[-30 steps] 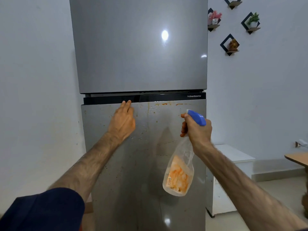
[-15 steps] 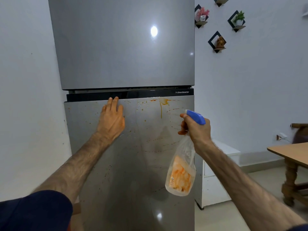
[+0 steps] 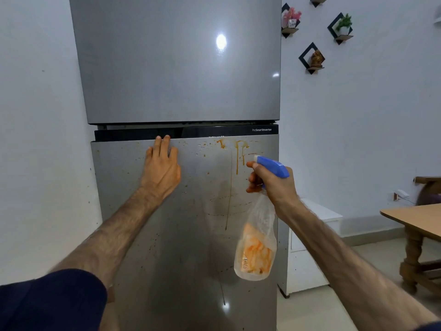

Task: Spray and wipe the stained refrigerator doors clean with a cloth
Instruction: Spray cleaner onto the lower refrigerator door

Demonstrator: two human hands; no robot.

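Orange drips (image 3: 237,155) streak the lower fridge door (image 3: 181,235). Left hand (image 3: 162,168) lies flat on it, fingers spread. Right hand (image 3: 272,181) wraps its grip tight round the spray bottle (image 3: 256,247).

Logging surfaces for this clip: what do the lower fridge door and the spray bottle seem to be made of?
Lower fridge door: apparently brushed, steel-look metal, softly reflective, orange drips on it. Spray bottle: thin translucent plastic body, see-through; glossy opaque blue plastic head.

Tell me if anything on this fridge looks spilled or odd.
Yes. Orange stains run in drips down the lower door near its top right, with specks scattered lower. The upper door looks clean.
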